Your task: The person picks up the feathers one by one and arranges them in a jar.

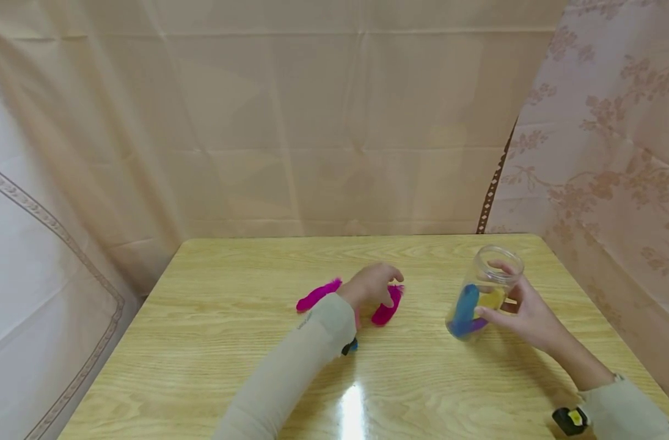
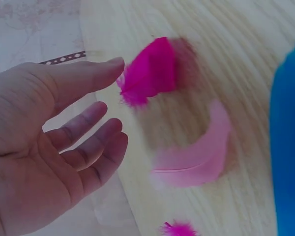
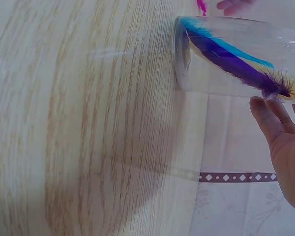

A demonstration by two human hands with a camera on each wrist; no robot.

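My left hand reaches over the table with its fingers parted and slightly bent. Nothing is between them. In the left wrist view, the thumb is near a magenta feather; I cannot tell whether they touch. Nearby lies a curved pale pink feather, mostly hidden by the wrist in the head view. Left of that hand is another magenta feather. At the right, my right hand grips a clear, lidless jar round its side. Inside are blue, yellow and purple feathers.
The wood-grain table meets a beige curtain at its far edge. Patterned cloth hangs at the right, and white cloth at the left. A blue thing at the left wrist view's edge is only partly visible.
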